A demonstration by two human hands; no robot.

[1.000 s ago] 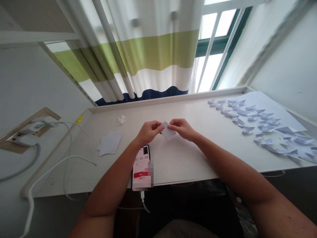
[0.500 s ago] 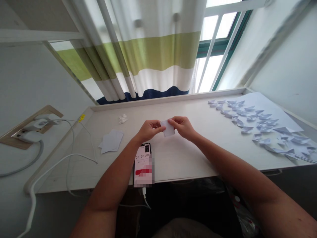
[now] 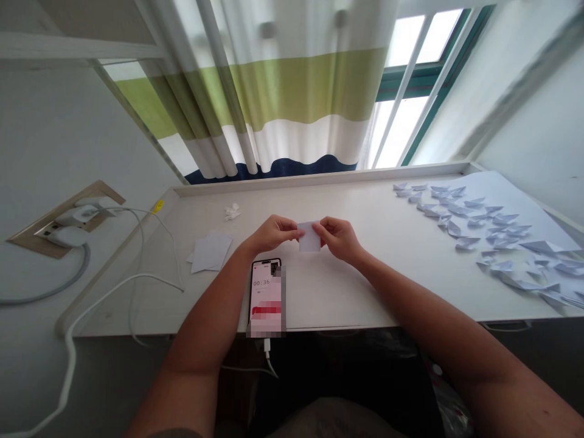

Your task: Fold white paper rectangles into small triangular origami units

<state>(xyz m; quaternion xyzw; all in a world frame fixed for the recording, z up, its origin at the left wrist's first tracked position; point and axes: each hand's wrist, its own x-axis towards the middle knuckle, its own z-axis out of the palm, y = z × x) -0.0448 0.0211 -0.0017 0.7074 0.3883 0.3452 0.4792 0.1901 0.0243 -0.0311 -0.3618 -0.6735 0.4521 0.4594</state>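
A small folded white sheet of paper [image 3: 309,241] is held upright above the desk between my two hands. My left hand [image 3: 278,232] pinches its upper left edge between thumb and fingers. On the opposite side, my right hand [image 3: 338,236] grips the upper right edge, its thumb lying on the near face. Below my left hand a phone [image 3: 267,298] showing a timer lies on the desk, with a cable plugged into its lower end. Loose white paper sheets [image 3: 212,252] rest in a small pile left of my left forearm.
Several folded paper boats [image 3: 474,219] spread over the right side of the white desk [image 3: 347,292], some on a large white sheet [image 3: 497,188]. A crumpled bit of paper [image 3: 232,212] lies at the back left. White cables [image 3: 137,280] run from a wall socket [image 3: 59,231].
The paper has turned from a slight tilt to nearly straight, and my right fingers have slid lower along its side. The whole view has shifted slightly.
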